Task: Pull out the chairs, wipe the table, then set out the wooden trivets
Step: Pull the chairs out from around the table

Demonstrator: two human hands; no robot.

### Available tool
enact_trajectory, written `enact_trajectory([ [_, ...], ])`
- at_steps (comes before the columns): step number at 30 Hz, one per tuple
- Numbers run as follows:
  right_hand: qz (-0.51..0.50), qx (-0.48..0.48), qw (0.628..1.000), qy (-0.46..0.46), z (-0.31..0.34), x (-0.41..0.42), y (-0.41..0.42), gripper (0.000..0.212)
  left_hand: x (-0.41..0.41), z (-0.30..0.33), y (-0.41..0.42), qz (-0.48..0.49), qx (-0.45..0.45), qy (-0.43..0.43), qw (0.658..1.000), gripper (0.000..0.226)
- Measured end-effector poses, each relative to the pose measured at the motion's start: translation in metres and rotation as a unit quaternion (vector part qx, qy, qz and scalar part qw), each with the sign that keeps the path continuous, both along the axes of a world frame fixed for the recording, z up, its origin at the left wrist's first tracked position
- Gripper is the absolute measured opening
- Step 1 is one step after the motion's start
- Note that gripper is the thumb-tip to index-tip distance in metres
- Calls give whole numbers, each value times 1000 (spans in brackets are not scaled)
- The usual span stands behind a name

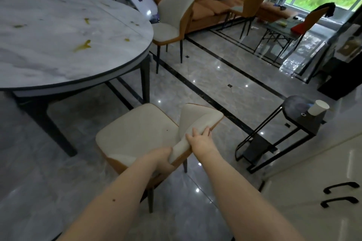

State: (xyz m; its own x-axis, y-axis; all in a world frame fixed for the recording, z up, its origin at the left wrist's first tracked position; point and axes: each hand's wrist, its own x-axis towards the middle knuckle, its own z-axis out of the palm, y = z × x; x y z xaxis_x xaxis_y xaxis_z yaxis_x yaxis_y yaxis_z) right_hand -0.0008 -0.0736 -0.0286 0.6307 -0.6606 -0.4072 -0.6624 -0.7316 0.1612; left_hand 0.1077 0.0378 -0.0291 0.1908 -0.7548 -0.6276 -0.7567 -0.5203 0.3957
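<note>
Both my forearms reach down to the nearest chair (137,133), whose white seat faces the round marble tabletop (58,45). My left hand (163,155) clamps the lower edge of the backrest, my right hand (199,139) curls over its top edge, so each grip is grasping the chair. It stands clear of the tabletop edge, turned at an angle. I judge the pull works best with both grips level, legs gliding on the glossy floor (215,84). Yellow smears (83,46) on the marble await wiping. No trivets show anywhere.
</note>
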Motion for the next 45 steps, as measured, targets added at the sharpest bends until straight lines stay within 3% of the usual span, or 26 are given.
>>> enact_trajectory([
  [7, 34, 28, 999, 2, -12, 43, 20, 59, 44, 6, 27, 48, 29, -16, 998, 60],
  [12, 94, 76, 993, -17, -8, 53, 0, 48, 55, -2, 30, 58, 47, -71, 995, 58],
  [16, 150, 43, 988, -19, -12, 44, -33, 63, 47, -9, 20, 59, 52, -137, 987, 51],
  [21, 244, 27, 969, 19, -19, 57, -47, 65, 51, -15, 19, 93, 52, -168, 980, 44],
  [34, 309, 17, 951, -16, -24, 113, -64, 54, 93, -29, 11, 191, 55, -215, 956, 37],
  [45, 319, 2, 946, -50, -29, 184, -82, 47, 163, -32, -4, 184, 48, -238, 953, 36],
])
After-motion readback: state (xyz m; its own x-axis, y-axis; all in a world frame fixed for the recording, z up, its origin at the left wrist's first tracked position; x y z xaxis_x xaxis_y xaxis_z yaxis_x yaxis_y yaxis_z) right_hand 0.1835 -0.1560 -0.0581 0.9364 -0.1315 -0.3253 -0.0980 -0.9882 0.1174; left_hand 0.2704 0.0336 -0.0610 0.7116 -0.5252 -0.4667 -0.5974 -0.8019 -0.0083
